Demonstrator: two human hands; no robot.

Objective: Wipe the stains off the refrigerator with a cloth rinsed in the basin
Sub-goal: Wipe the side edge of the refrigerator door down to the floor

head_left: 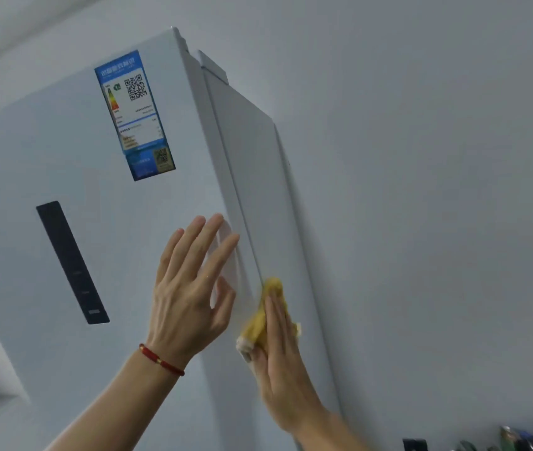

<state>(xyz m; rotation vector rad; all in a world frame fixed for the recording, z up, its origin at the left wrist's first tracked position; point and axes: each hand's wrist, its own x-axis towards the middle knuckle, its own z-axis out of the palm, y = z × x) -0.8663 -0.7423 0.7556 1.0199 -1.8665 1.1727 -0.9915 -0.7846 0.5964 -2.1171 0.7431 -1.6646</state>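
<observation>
- You are looking up at one white refrigerator, seen from low and close, with its front door facing you and its right side panel running back toward a pale wall.
- One yellow cloth is in view. It lies against the front-right vertical edge of the refrigerator, where the door meets the side panel, about halfway up the visible part.
- The cloth is bunched into a long shape. Its long axis runs nearly upright, tilted slightly, with the narrow yellow tip pointing up and a paler, whitish end at the bottom.
- Two hands are in view.
- Your right hand lies flat over the cloth, fingers straight and held together, pressing it onto the refrigerator's edge. The cloth sits under the fingers and sticks out above the fingertips and to the left of the palm.
- Your left hand is open with fingers spread, fingertips pointing up and right, laid against the door front just left of the cloth. It holds nothing.
- One red bracelet circles the left wrist.
- One blue energy label with two square codes is stuck near the door's top right corner.
- One dark narrow control panel sits lower on the door, toward its left.
- At the bottom right corner, blurred small items cannot be identified.
</observation>
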